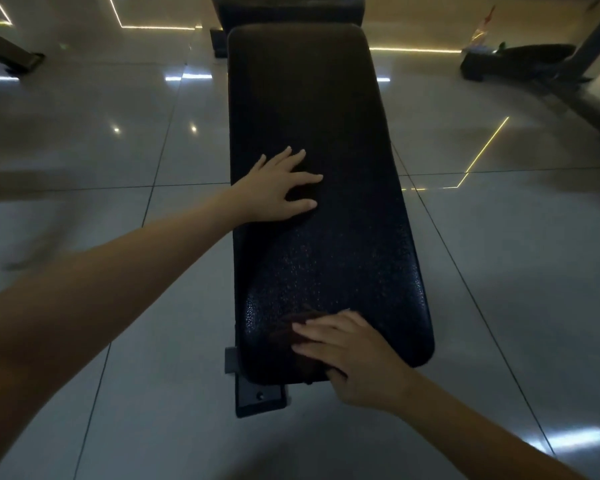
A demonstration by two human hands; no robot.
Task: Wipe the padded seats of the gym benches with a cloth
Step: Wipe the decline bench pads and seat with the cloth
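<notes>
Cloth: a dark brownish cloth [288, 336], bunched under the right hand's fingers at the near end of the pad.
Cloth's handling: it looks soft, light and limp, likely to crumple or slip free unless pressed flat.
Where to hold: probably best with palm and fingers flat on top, with no pinch needed.
Padded seat: the long black pebbled padded seat [326, 116] runs from the right hand past the left. It looks firm, and its grain should drag on the cloth.
Right hand: the right hand [357, 358] lays fairly straight fingers over the cloth, pointing leftward and pressing down. The wrist hangs off the pad's near edge.
Left hand: the left hand [278, 188] lies farther along, fingers spread, palm flat on bare pad, holding nothing. The arm is stretched long, seemingly bracing.
Below the right hand: a metal bracket [257, 396] on the tiled floor [101, 133].
</notes>
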